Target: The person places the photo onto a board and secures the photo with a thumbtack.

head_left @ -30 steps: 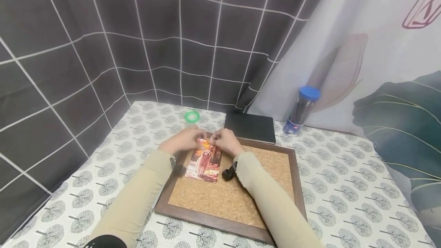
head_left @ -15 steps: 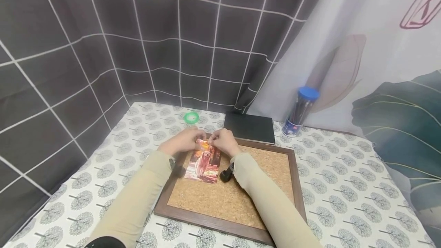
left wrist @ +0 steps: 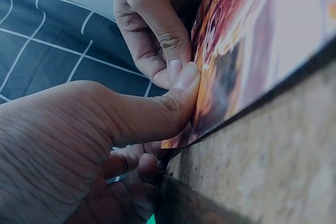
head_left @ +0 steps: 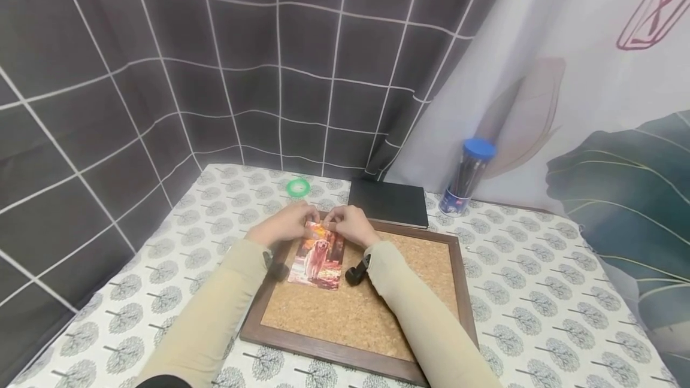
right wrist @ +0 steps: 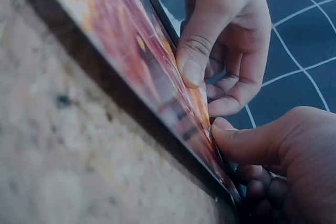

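A printed photo of a golden dog among autumn leaves lies over the left part of a brown-framed cork board. My left hand pinches its top edge near the left corner, the thumb on the picture side. Beside it my right hand pinches the same edge, thumb likewise on the picture. In the left wrist view the two thumb tips nearly meet at the photo's border. A dark gap shows under the photo's side in the right wrist view. The fingertips behind the photo are partly hidden.
Behind the board lies a black flat book or folder. A green tape roll sits at the back left. A clear blue-lidded canister of dark thin items stands at the back right. Tree-print cloth covers the table.
The head view has tilted slightly, so everything appears a little lower in it. Both hands stay at the photo's top edge, with hardly any movement.
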Demonstrator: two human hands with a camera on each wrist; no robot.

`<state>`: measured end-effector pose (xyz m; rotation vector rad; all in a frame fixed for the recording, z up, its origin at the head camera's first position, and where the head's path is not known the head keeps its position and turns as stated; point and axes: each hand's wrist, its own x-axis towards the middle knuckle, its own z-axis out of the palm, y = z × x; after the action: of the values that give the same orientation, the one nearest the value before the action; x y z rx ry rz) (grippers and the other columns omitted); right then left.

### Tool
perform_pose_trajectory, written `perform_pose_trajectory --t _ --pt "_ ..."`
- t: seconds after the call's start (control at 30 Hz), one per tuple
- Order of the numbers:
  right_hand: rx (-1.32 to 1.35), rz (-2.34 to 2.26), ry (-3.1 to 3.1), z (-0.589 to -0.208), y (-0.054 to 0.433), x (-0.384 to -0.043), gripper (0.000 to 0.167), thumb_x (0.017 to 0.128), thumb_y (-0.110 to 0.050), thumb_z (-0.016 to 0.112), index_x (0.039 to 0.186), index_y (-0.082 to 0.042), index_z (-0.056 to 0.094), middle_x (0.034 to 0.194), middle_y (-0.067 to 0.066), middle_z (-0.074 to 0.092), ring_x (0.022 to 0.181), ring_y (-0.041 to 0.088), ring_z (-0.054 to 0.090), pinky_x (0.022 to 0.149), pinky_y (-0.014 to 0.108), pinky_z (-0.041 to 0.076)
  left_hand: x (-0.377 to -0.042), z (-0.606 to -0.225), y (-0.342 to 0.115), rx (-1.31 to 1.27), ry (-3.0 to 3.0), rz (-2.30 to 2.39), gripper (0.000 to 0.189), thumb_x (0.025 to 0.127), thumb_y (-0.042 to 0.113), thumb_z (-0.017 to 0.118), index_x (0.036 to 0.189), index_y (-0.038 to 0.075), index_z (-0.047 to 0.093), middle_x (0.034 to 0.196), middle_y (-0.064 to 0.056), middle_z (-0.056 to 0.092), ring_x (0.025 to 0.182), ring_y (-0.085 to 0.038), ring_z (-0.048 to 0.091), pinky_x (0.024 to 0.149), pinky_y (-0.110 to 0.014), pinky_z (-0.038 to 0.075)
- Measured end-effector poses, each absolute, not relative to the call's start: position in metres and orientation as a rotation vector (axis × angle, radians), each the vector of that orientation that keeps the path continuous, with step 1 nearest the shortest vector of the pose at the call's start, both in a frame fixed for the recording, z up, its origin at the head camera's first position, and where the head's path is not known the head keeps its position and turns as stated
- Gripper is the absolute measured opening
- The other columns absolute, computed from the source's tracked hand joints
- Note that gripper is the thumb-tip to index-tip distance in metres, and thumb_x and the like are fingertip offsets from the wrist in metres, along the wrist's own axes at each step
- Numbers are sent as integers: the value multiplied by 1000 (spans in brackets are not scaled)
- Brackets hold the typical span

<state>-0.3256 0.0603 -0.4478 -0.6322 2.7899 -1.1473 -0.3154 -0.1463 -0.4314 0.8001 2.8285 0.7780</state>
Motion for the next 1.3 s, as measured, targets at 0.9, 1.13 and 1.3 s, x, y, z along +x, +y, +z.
perform_pose_trajectory --t 0.9,1.13,1.3 --pt "-544 -1270 2704 -447 62 -326 5 85 -20 75 87 -16 73 75 0 64 71 15 56 71 30 47 -317 -434 -147 824 2827 755 31 81 22 81 107 14 66 103 -3 58 94 -21 56 89 -43 50" --pt "-550 -1257 2708 -446 61 -325 5 85 -19 74 88 -16 74 76 -1 64 72 16 57 71 30 47 -316 -433 -148 836 2826 753 32 81 23 82 106 13 65 101 -4 58 92 -20 56 87 -42 50" --pt "-555 -1253 2717 -447 61 -325 4 84 -18 74 87 -15 74 76 -1 65 72 16 57 71 30 47 -316 -433 -148 848 2826 750 33 81 25 82 106 12 65 100 -3 58 91 -20 56 87 -42 50"
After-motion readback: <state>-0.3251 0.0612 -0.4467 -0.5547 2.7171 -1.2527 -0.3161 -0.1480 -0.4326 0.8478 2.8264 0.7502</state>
